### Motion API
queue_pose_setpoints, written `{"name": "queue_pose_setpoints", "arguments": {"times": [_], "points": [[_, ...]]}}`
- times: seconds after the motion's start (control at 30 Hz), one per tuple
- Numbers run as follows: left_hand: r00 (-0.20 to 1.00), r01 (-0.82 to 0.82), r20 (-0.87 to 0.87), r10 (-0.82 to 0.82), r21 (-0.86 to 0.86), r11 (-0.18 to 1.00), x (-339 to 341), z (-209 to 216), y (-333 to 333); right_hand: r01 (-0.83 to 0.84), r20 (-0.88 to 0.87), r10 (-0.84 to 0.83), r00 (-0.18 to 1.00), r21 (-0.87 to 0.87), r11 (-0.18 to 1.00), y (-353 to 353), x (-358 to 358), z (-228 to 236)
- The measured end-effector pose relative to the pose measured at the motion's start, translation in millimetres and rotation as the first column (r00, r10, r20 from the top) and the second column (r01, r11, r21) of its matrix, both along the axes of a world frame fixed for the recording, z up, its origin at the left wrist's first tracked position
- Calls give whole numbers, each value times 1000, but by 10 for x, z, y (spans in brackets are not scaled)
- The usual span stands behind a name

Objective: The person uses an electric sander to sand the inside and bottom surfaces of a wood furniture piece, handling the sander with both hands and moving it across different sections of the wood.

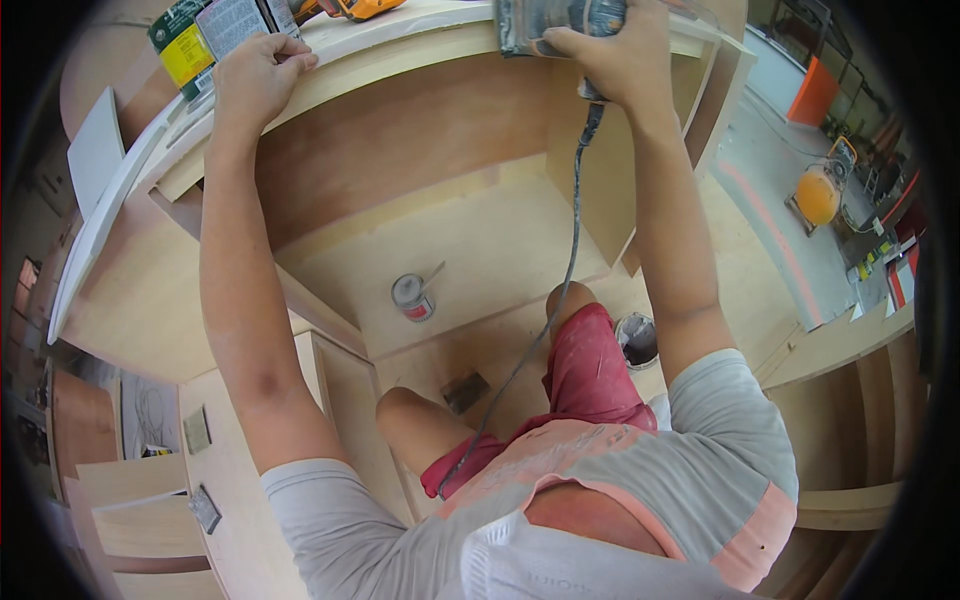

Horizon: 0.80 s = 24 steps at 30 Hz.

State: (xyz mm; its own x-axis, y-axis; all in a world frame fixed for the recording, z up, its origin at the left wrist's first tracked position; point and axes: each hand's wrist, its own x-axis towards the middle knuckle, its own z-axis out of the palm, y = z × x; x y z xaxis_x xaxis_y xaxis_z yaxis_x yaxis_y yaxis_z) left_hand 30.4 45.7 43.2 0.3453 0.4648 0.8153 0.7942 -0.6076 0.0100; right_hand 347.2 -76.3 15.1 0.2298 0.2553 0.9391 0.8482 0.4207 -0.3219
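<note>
At the upper right, my right hand [625, 60] is closed around a dusty blue-grey power sander [535, 28], which lies against the curved wooden top [430, 38]. Its dark cord [575, 230] hangs down across the cabinet opening to my lap. My left hand [258, 80] is at the top's left part with its fingers curled together and the thumb close to them. Whatever is under those fingers is hidden. Right beside it stand a green and yellow can [182, 50] and a grey labelled can [232, 22].
An orange tool [365, 8] lies behind the top's edge. Inside the cabinet stands an opened small tin [412, 298] with a stick. A dark-filled pot [637, 338] is by my knee. Sanding blocks [205, 508] lie lower left; an orange tank [818, 198] stands on the floor at right.
</note>
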Motion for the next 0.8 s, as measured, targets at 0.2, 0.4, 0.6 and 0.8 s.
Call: {"name": "queue_pose_setpoints", "arguments": {"times": [0.2, 0.4, 0.6, 0.8], "points": [[959, 7, 269, -92, 301, 953, -76, -399, -338, -138, 190, 144, 971, -46, 989, -35, -627, 29], [860, -233, 405, 310, -228, 945, -962, -2231, -1314, -268, 355, 276, 893, -71, 961, 22, -875, 239], [274, -845, 66, 960, -459, 273, -2108, -4261, -4135, -172, 466, 183, 866, -66, 983, 69, -1108, 478], [-243, -969, -456, 856, 163, -188, -1616, -4312, -5916, -5, 373, 254, 893, -554, 832, -253, -1725, 862]]}}
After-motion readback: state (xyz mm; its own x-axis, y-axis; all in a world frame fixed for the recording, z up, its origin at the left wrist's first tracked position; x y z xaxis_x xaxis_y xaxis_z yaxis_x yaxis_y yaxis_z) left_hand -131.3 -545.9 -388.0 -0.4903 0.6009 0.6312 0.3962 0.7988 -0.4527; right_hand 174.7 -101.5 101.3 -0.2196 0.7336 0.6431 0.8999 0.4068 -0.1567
